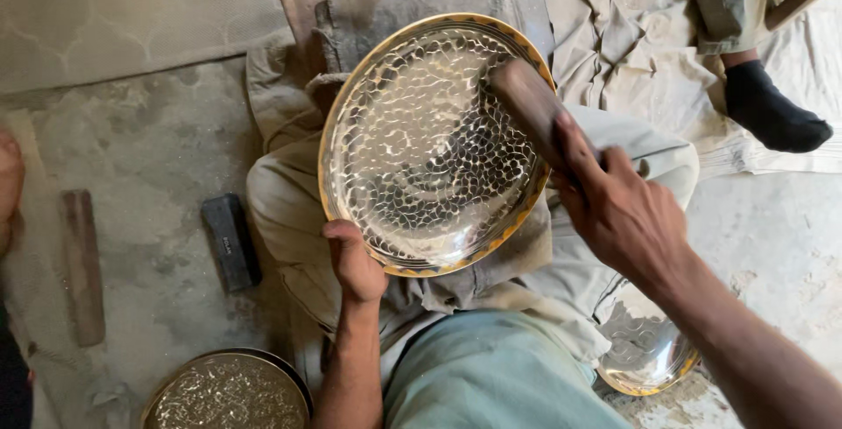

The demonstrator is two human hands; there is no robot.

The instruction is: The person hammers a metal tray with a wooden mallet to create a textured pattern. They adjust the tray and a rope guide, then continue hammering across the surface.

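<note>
Three hammered metal bowls show: one large bowl (430, 144) on the lap at center, its rim pinched by the left hand (355, 262) at 7 o'clock, a second bowl (645, 354) at 4 o'clock, a third bowl (228, 391) at 7 o'clock. The right hand (618, 210) is clenched around one wooden mallet (531, 109) whose head rests inside the large bowl. A dark block (230, 241) and a wooden stick (82, 267) lie on the floor at 9 o'clock.

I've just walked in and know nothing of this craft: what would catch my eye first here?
The large round shiny metal dish with a hammered scale pattern and golden rim, propped on the person's cloth-covered lap at centre. The left hand grips its lower rim; the right hand holds a brown wooden block against its inner right side. A similar patterned metal dish lies on the floor, lower left.
</note>
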